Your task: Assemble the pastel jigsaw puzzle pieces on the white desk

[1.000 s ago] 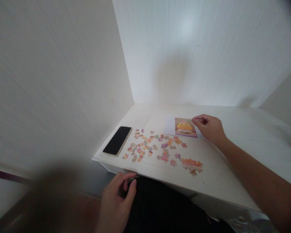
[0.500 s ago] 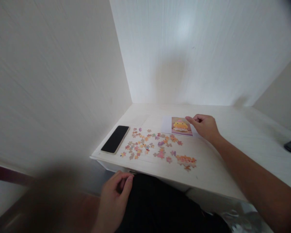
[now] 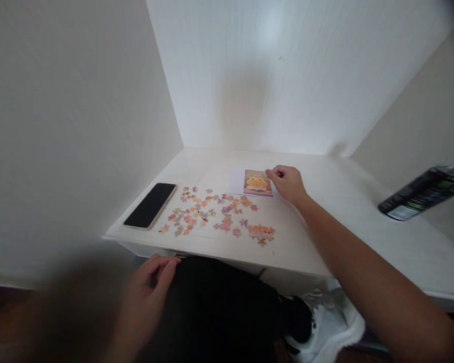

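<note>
My right hand (image 3: 289,184) pinches the upper right corner of a picture card (image 3: 258,183), which shows a yellow figure on a pinkish ground. Under the card's left side lies a white sheet (image 3: 236,181). Scattered jigsaw pieces (image 3: 189,219) cover the tabletop in front of the card. To their right, several are joined into a small orange-lettered section (image 3: 261,232). My left hand (image 3: 153,282) rests low by the table's front edge, above my dark-clothed leg. Its thumb and fingers are closed together, and anything between them is too small to make out.
A phone (image 3: 150,205) with a dark screen lies at the left of the white table (image 3: 212,161). On the right stands a black and green can (image 3: 423,194). White walls (image 3: 245,75) enclose the table's back and sides. A white shoe (image 3: 325,322) shows below.
My view has turned to the right, so the table's contents sit further left and the can shows more fully. My right hand keeps its pinch on the card; my left hand stays closed.
</note>
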`<state>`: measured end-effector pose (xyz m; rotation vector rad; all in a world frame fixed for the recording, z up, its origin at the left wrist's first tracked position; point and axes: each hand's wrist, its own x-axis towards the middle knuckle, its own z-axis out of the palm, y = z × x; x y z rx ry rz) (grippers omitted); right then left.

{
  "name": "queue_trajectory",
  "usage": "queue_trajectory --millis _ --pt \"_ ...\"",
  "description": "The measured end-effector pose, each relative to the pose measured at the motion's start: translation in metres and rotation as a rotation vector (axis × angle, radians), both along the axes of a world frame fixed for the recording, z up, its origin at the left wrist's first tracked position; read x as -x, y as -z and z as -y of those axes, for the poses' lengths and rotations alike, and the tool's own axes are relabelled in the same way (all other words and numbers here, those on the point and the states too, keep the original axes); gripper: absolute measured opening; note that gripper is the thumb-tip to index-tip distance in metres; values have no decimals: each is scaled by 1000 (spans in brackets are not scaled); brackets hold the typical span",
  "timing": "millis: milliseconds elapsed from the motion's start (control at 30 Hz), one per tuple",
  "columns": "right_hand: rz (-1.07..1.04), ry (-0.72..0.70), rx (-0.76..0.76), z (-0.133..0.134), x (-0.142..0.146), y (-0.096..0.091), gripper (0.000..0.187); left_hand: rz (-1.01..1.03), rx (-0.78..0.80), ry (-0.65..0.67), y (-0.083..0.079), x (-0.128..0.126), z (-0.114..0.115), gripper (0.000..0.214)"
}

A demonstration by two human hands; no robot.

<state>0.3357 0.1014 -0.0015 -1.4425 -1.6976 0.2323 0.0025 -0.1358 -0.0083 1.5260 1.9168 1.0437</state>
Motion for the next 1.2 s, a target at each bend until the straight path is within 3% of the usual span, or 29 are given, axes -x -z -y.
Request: queue_trajectory --millis 267,667,867,1200 --pt "28 -135 93 6 5 -1 26 30 40 -28 -6 -3 -2 35" --pt "244 -501 194 26 31 -9 22 15 43 -23 -6 -4 -1 38" --pt "326 -550 266 34 37 -16 9 16 33 -8 -6 -3 0 37" --pt "263 -610 315 38 36 -21 17 13 16 14 0 0 -1 36"
